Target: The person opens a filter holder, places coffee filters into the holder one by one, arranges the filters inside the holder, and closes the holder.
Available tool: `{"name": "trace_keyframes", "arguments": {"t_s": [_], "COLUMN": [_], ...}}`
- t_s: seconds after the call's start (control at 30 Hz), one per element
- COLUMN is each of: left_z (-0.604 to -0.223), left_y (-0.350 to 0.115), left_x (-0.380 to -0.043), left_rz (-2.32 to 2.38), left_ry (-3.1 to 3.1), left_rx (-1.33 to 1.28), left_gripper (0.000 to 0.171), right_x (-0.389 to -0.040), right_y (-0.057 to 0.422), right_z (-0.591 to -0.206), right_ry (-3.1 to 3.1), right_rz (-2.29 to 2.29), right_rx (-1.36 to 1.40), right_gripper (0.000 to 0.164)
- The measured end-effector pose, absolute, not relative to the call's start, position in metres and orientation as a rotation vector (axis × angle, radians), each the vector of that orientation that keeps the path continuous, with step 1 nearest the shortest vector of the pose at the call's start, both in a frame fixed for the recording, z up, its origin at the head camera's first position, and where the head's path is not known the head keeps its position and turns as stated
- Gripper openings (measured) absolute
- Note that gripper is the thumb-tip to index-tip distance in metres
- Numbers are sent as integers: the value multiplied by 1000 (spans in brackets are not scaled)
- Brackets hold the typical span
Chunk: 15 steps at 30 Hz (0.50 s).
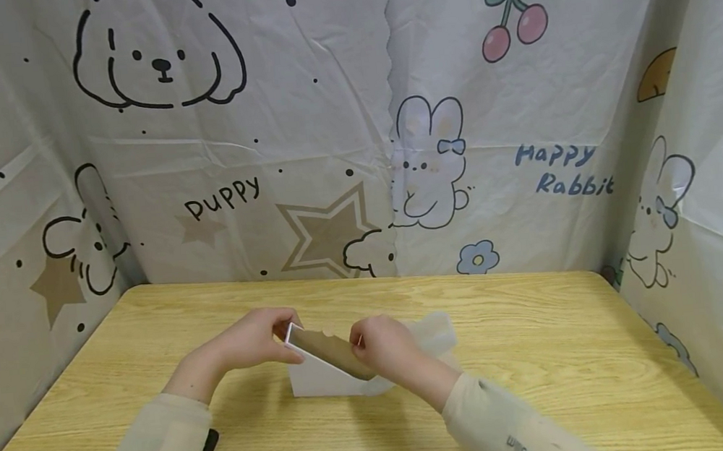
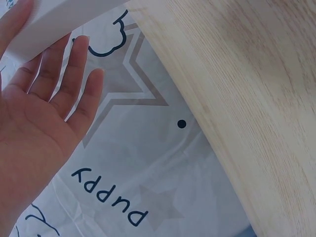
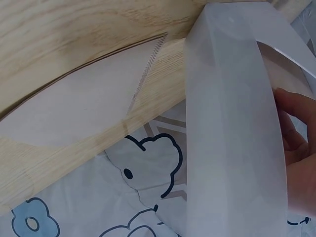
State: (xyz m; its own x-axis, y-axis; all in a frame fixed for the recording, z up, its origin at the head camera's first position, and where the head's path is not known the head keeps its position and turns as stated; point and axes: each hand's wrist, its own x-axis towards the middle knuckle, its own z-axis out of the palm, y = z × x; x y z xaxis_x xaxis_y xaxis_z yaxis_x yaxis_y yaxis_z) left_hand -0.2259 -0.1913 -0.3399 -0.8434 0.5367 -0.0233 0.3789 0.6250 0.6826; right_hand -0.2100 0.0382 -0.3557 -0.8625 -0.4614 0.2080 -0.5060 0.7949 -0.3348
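Observation:
A long white box [image 1: 324,376] with a slanted open top and a brown inside [image 1: 321,345] stands on the table. The brown part's far edge looks wavy. My left hand [image 1: 261,340] holds the box's left end, thumb at the near side and fingers behind; the left wrist view shows those fingers [image 2: 79,74] fairly straight beside the white wall. At the right part of the opening, my right hand [image 1: 386,346] has curled fingers pinching the brown edge. The right wrist view shows its fingertips at the opening, partly hidden by the frosted white side [image 3: 232,123].
A thin pale sheet [image 3: 74,103] with a curved outline and a serrated edge lies beside the box. A translucent sheet [image 1: 434,335] curls up behind my right hand. Printed cloth [image 1: 324,113] hangs behind the wooden table [image 1: 545,367] and along its sides.

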Motion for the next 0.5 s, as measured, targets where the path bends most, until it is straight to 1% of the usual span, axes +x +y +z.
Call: {"name": "trace_keyframes", "arguments": {"t_s": [0.3, 0.4, 0.5], "left_z": [-338, -338, -338], "left_y": [-191, -191, -191], "left_x": [-224, -224, -224], "left_rz": [1026, 1025, 1020], "left_ry": [2626, 2626, 2627], "left_rx": [734, 741, 749], "left_gripper": [25, 25, 26], "right_x": [-211, -210, -209], "right_y": [36, 37, 42], "right_z": [-359, -355, -341], "right_ry": [-2877, -2918, -2952], "right_rz": [560, 528, 546], "right_rx": [745, 723, 678], "right_gripper": [6, 2, 8]}}
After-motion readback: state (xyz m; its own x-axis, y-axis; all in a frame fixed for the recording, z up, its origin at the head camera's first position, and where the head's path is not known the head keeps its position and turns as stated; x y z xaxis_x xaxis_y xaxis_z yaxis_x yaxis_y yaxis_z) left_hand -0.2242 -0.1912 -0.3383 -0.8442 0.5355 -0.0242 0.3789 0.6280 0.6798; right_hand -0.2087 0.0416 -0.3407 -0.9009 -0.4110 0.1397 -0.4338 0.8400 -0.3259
